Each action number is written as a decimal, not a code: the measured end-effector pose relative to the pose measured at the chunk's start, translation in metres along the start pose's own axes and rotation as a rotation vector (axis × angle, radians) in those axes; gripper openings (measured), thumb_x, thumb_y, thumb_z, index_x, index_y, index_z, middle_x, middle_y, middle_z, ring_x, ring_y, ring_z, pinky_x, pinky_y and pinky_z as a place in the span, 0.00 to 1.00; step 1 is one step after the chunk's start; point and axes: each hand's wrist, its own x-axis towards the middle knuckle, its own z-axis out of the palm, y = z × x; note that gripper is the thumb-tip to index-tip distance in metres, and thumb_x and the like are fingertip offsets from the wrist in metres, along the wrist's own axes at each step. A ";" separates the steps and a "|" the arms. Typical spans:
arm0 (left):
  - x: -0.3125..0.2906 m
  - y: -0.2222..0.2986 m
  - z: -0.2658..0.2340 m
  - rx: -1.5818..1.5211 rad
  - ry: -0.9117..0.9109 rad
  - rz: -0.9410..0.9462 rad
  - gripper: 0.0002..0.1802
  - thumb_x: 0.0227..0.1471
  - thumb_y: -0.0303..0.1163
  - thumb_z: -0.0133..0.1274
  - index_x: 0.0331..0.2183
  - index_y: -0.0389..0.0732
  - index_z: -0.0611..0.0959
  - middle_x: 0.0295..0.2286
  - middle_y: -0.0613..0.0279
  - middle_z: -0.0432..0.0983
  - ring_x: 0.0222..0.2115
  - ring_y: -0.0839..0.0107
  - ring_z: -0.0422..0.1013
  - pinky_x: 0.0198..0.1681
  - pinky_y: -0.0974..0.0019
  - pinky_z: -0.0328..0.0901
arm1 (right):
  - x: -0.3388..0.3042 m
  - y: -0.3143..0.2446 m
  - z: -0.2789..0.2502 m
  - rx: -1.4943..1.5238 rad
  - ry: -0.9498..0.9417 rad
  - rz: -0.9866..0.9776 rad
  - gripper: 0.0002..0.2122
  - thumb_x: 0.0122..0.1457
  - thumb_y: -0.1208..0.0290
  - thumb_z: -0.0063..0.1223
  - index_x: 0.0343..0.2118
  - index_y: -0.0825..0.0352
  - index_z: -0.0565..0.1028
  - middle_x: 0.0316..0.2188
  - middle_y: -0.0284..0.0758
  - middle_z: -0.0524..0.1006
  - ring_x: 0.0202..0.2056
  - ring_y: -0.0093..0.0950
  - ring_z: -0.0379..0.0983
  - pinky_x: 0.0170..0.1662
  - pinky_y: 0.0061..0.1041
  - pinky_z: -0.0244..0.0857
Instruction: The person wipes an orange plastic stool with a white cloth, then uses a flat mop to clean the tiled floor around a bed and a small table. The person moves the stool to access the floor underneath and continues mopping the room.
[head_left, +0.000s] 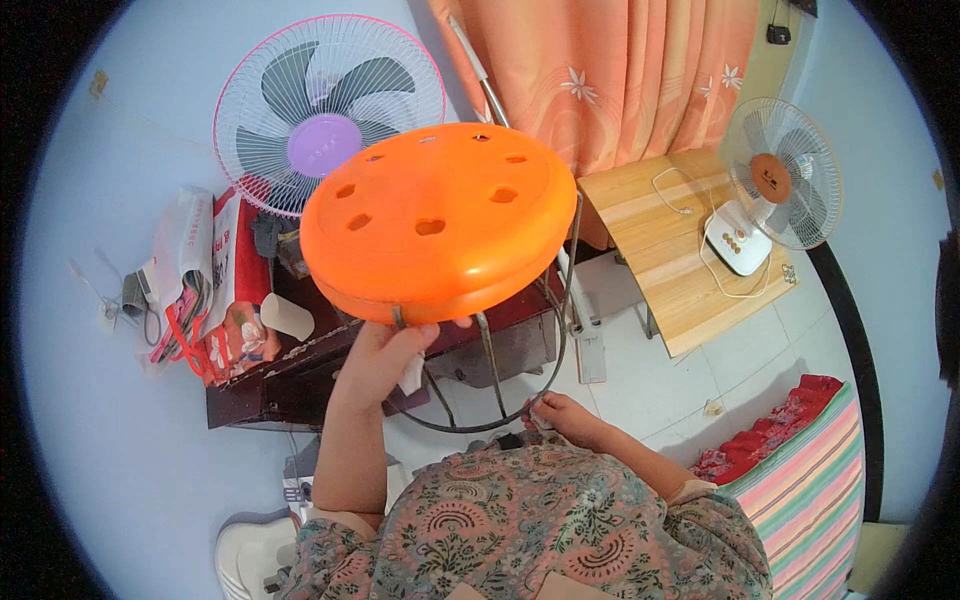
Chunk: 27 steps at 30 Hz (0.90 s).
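Observation:
A round orange stool point(440, 240) with cut-out holes in its plastic seat is held up in front of me, its seat tilted. Thin dark metal legs run down from it to a metal ring point(470, 430). My left hand point(385, 362) is closed at the near left underside of the seat, by a leg, with a bit of white cloth or tissue point(412, 375) showing beside the fingers. Lower on the right, my right hand point(568, 418) is closed at the metal ring, where a small white piece also shows; its fingers are partly hidden.
Behind the stool stands a pink-rimmed fan point(325, 145) by a dark red cabinet point(290, 375) with bags point(195, 290) and a white cup point(287, 317). A wooden table point(660, 240) carries a second fan point(770, 178). A striped bed cover point(800, 480) lies at right.

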 end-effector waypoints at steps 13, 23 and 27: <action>-0.006 -0.006 -0.015 -0.018 0.093 -0.069 0.09 0.43 0.28 0.51 0.30 0.36 0.75 0.23 0.64 0.71 0.26 0.76 0.67 0.30 0.74 0.60 | 0.009 0.006 -0.021 -0.105 -0.027 0.032 0.14 0.61 0.63 0.39 0.34 0.70 0.71 0.29 0.31 0.73 0.34 0.22 0.65 0.42 0.23 0.59; 0.002 -0.006 -0.012 -0.076 0.054 -0.004 0.06 0.46 0.27 0.49 0.29 0.35 0.74 0.22 0.64 0.70 0.20 0.77 0.65 0.24 0.74 0.59 | 0.012 -0.005 -0.031 0.046 -0.028 -0.012 0.14 0.62 0.64 0.38 0.29 0.70 0.70 0.26 0.33 0.72 0.28 0.22 0.66 0.35 0.23 0.61; 0.005 -0.007 -0.008 0.019 0.128 -0.050 0.06 0.46 0.27 0.49 0.30 0.36 0.74 0.21 0.65 0.69 0.18 0.78 0.64 0.22 0.76 0.58 | 0.011 -0.006 -0.031 0.020 -0.040 -0.014 0.14 0.62 0.64 0.38 0.29 0.70 0.69 0.26 0.33 0.72 0.29 0.22 0.66 0.36 0.23 0.61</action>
